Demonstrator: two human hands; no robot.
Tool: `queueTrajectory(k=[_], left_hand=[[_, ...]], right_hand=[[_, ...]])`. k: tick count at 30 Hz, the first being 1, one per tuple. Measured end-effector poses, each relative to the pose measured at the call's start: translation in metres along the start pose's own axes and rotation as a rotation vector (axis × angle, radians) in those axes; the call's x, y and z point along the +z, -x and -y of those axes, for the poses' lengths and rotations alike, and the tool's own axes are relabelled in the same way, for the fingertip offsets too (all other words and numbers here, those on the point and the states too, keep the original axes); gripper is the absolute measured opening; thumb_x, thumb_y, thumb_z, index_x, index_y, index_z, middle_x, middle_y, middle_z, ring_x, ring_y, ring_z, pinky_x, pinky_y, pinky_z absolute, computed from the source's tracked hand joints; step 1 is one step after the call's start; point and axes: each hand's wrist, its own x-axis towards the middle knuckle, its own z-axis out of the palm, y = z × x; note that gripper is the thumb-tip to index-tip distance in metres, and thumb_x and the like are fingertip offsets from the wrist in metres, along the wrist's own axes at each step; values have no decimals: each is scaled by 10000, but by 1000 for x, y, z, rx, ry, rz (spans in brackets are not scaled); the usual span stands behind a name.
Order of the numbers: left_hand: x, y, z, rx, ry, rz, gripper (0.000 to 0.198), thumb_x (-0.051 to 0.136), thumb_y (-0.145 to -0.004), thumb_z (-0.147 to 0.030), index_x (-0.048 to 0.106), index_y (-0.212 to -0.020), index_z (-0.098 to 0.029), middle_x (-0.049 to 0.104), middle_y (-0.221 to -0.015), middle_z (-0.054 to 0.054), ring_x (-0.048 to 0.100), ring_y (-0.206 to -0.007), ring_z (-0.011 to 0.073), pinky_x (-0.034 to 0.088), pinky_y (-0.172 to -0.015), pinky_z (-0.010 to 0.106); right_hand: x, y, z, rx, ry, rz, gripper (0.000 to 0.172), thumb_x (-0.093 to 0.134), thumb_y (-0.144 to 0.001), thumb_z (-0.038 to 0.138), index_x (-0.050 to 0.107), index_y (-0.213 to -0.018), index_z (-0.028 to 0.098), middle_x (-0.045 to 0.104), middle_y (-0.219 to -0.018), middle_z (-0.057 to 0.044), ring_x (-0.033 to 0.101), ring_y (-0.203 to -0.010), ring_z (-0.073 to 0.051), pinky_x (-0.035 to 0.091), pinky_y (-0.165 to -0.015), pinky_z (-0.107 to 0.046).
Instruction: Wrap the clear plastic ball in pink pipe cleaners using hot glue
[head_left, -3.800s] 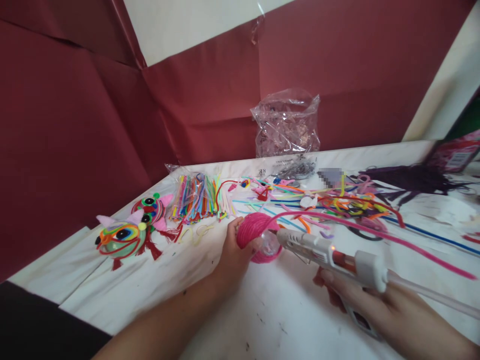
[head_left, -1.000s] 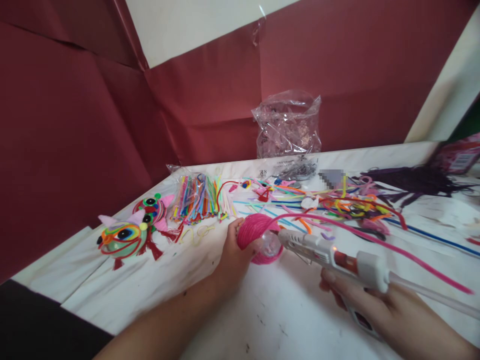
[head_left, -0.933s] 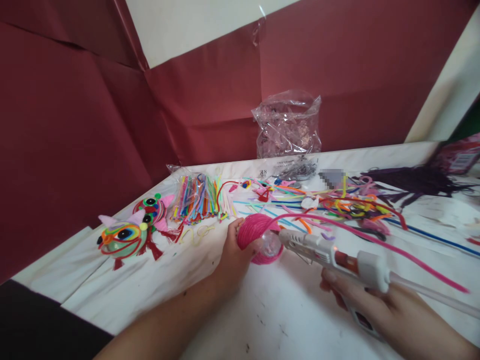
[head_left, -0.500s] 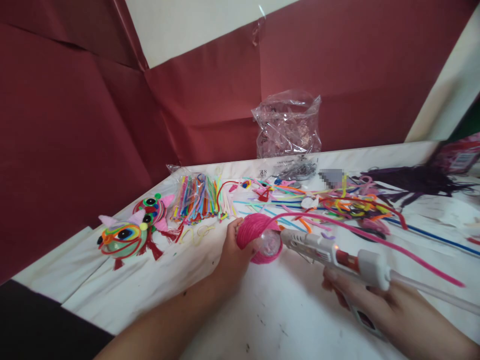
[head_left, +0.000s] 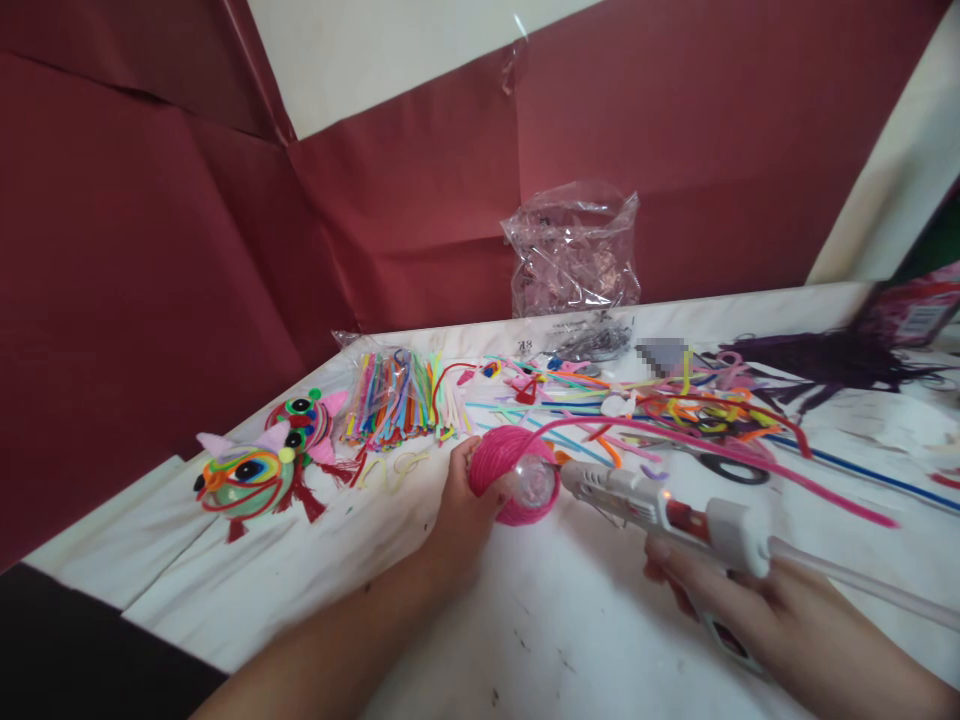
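Observation:
My left hand (head_left: pixel 469 505) is closed around a clear ball wrapped in pink pipe cleaner (head_left: pixel 499 465), with a bare see-through patch facing right. A long loose end of the pink pipe cleaner trails from the ball across to the right. My right hand (head_left: pixel 720 595) grips a white glue gun (head_left: pixel 622 495) by its handle; a small orange light glows on its body and a glue stick (head_left: pixel 847 570) sticks out of its back. The gun's nozzle is at the right edge of the bare patch; whether it touches, I cannot tell.
Two colourful animal figures (head_left: pixel 247 475) stand at the left. Beside them lies a bag of pipe cleaners (head_left: pixel 390 395). Loose pipe cleaners (head_left: pixel 705 410) and scissors (head_left: pixel 739 468) spread behind the glue gun. A clear plastic bag (head_left: pixel 574 255) stands at the back, and purple tassels (head_left: pixel 817 360) lie far right.
The wrapped ball has turned and shifted slightly left, showing the bare patch a little differently. The trailing pink end has swung left and upward, uncovering the scissors. The glue gun has barely moved.

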Motion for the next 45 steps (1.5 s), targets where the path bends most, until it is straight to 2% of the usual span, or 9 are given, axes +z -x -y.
queueTrajectory(k=[5, 13, 19, 22, 27, 30, 36, 40, 45], left_hand=[[-1, -1, 3, 14, -31, 0, 647, 750, -656, -397, 455, -1198, -202, 583, -1197, 115, 580, -1057, 269, 473, -892, 395], [4, 4, -4, 21, -85, -16, 652, 754, -636, -382, 464, -1191, -198, 583, -1165, 108, 575, -1037, 275, 477, -858, 386], [3, 4, -3, 31, -52, 8, 639, 749, -636, -367, 468, -1185, -201, 583, -1183, 101, 588, -1032, 272, 476, -869, 386], [2, 4, -1, 45, -70, 8, 630, 746, -646, -357, 464, -1187, -199, 580, -1190, 104, 579, -1051, 266, 470, -887, 388], [1, 3, 1, 30, -81, 17, 608, 723, -677, -329, 449, -1209, -219, 584, -1189, 91, 587, -1046, 261, 488, -862, 383], [1, 3, 0, 24, -84, 6, 622, 732, -668, -322, 450, -1210, -209, 585, -1186, 97, 585, -1048, 260, 485, -864, 374], [0, 3, 2, 37, -82, 11, 628, 737, -667, -327, 454, -1213, -202, 577, -1197, 102, 579, -1051, 253, 474, -883, 367], [2, 4, 0, 50, -86, 6, 612, 740, -663, -340, 466, -1194, -205, 575, -1185, 90, 577, -1041, 241, 475, -874, 357], [2, 2, -4, 12, -58, -43, 635, 751, -642, -367, 470, -1184, -195, 601, -1132, 91, 600, -972, 232, 490, -830, 358]], right_hand=[[-3, 0, -1, 76, -114, 72, 421, 492, -718, 609, 686, -603, 254, 661, -546, -16, 621, -526, -220, 491, -535, -300], [-1, -2, 0, -63, -168, 140, 352, 515, -762, 529, 668, -642, 236, 658, -549, -11, 621, -510, -180, 492, -481, -237], [-2, -11, -20, -182, -63, 259, 408, 469, -816, 571, 680, -715, 237, 686, -564, -22, 667, -535, -192, 523, -488, -228], [0, -12, -26, -164, -31, 273, 429, 445, -832, 588, 680, -729, 244, 694, -583, -20, 677, -535, -184, 533, -493, -219], [0, -10, -15, -220, -82, 222, 400, 464, -794, 565, 690, -709, 247, 703, -569, -25, 681, -509, -187, 535, -464, -219], [-1, -11, -17, -206, -42, 223, 421, 446, -796, 574, 682, -666, 252, 678, -519, -19, 664, -474, -186, 531, -455, -230], [1, -13, -28, -137, -18, 250, 518, 399, -786, 662, 690, -680, 247, 687, -562, -37, 678, -519, -199, 544, -465, -242], [2, -12, -36, -152, -13, 240, 503, 416, -809, 646, 692, -694, 243, 686, -569, -37, 670, -515, -196, 539, -465, -241], [0, -15, -51, -131, 12, 329, 520, 390, -855, 623, 713, -689, 251, 718, -642, -46, 693, -576, -202, 550, -477, -230]])
